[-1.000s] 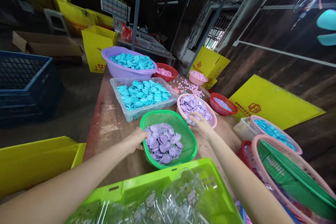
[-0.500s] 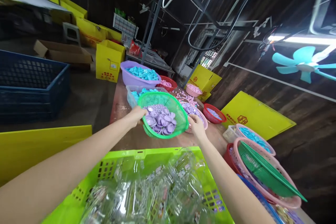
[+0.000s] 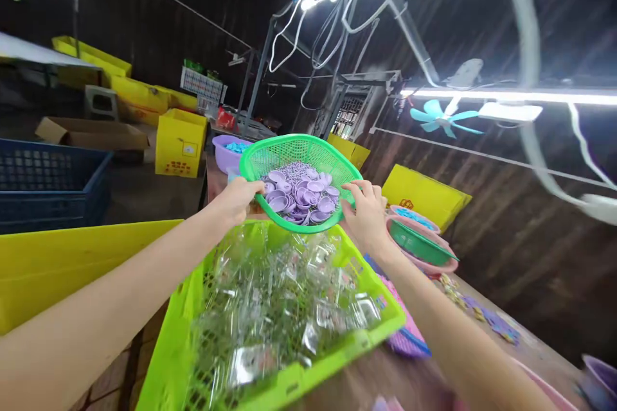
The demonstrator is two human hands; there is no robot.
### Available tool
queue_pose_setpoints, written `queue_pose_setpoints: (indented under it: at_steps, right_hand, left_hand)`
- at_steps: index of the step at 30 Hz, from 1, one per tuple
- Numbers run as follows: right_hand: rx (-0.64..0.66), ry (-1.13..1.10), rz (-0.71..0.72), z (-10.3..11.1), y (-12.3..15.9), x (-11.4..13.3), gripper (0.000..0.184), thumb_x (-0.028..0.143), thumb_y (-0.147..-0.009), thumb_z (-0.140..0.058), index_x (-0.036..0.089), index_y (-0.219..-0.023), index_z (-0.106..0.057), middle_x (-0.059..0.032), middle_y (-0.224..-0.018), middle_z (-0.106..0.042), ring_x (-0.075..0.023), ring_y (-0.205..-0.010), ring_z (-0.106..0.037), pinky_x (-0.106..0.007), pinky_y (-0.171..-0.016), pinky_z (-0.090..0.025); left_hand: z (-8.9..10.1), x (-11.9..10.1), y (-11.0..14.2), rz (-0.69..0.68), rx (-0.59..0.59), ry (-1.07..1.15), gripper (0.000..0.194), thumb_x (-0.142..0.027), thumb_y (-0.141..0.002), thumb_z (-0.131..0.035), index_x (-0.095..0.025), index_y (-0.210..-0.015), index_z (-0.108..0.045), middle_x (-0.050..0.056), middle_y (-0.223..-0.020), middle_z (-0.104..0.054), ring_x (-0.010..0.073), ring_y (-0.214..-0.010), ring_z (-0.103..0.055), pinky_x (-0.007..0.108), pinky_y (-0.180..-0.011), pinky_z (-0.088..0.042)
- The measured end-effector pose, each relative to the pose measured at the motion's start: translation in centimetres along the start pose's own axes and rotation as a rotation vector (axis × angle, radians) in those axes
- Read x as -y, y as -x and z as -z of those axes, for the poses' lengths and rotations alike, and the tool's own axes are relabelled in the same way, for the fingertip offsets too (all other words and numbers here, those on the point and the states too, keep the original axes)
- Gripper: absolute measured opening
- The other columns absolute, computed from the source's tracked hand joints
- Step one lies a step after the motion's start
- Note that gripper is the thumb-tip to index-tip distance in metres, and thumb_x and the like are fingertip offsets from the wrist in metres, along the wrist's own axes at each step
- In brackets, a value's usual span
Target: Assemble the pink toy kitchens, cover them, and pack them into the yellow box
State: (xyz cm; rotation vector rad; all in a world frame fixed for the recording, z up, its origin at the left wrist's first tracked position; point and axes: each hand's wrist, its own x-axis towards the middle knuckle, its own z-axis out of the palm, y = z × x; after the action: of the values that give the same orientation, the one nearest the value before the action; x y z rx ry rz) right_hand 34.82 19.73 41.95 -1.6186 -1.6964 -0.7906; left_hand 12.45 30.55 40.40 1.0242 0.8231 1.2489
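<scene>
Between my hands a green mesh basket [image 3: 332, 153] is held up, tilted toward me. Inside it lie several small purple bowl-like and spoon-like plastic pieces [image 3: 303, 196], with tiny purple bits behind them. My left hand [image 3: 240, 199] grips the left rim, thumb over the edge. At the right rim is my right hand [image 3: 365, 212], its fingers curled against the basket's side. Below the basket stands a lime-green crate [image 3: 294, 380] with clear plastic packages [image 3: 279, 308] in it.
A purple basin [image 3: 224, 155] with blue pieces stands behind on the table. On the right are a pink basin [image 3: 448, 266] holding a green basket [image 3: 417, 244], and loose purple and yellow pieces [image 3: 491, 321]. A blue crate [image 3: 48, 189] and yellow box [image 3: 178, 144] are at left.
The green basket has come nearer and now hangs over the far part of the lime-green crate. My view has swung, showing more of the right side and ceiling. Both hands remain on the rim.
</scene>
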Motion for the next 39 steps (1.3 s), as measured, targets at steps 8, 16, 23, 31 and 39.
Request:
queue_pose_setpoints:
  at_steps: [8,16,23,31,39]
  right_hand:
    - [0.456,-0.011,0.074,23.6,17.2,7.2,0.036,0.017,-0.081,-0.052,0.023,-0.117,-0.055,-0.0066,-0.109,-0.053,-0.0233,-0.104,-0.048,-0.041,-0.091,-0.038]
    - [0.901,0.025,-0.044,37.3,34.8,13.4,0.02,0.022,-0.082,-0.055,0.019,-0.102,-0.057,-0.0056,-0.101,-0.054,-0.0178,-0.081,-0.056,-0.03,-0.068,-0.041]
    - [0.998,0.116,-0.229,40.5,45.1,17.3,0.019,0.02,-0.081,-0.056,0.018,-0.1,-0.052,-0.0056,-0.097,-0.059,-0.0187,-0.08,-0.057,-0.027,-0.063,-0.039]
    - [0.99,0.157,-0.369,42.8,49.9,19.2,0.015,0.015,-0.085,-0.045,0.018,-0.097,-0.054,-0.0044,-0.094,-0.061,-0.0157,-0.072,-0.057,-0.025,-0.056,-0.036]
    - [0.972,0.071,-0.421,45.4,51.9,17.5,0.018,0.008,-0.079,-0.045,0.018,-0.093,-0.053,-0.0057,-0.094,-0.059,-0.0145,-0.074,-0.055,-0.024,-0.06,-0.036]
  left_hand:
    - [1.2,2.5,24.0,0.184,0.359,-0.074,0.018,-0.011,-0.052,-0.057,-0.014,-0.068,-0.049,-0.003,-0.058,-0.053,0.01,-0.046,-0.05,0.025,-0.046,-0.048]
    - [1.1,6.7,42.3,0.498,0.785,-0.186,0.028,-0.016,-0.056,-0.059,-0.018,-0.083,-0.055,-0.003,-0.064,-0.06,0.0145,-0.058,-0.06,0.026,-0.055,-0.05]
    - [-1.3,9.2,48.7,0.642,1.054,-0.191,0.045,-0.016,-0.057,-0.061,-0.022,-0.101,-0.057,-0.002,-0.076,-0.064,0.0161,-0.063,-0.062,0.028,-0.059,-0.051]
    - [-2.8,11.1,52.1,0.725,1.168,-0.26,0.053,-0.018,-0.059,-0.062,-0.025,-0.111,-0.055,-0.002,-0.074,-0.063,0.0178,-0.066,-0.061,0.028,-0.06,-0.05]
    - [-5.0,11.8,55.1,0.676,1.195,-0.232,0.059,-0.014,-0.061,-0.058,-0.027,-0.118,-0.051,-0.004,-0.074,-0.06,0.0139,-0.06,-0.058,0.025,-0.056,-0.049]
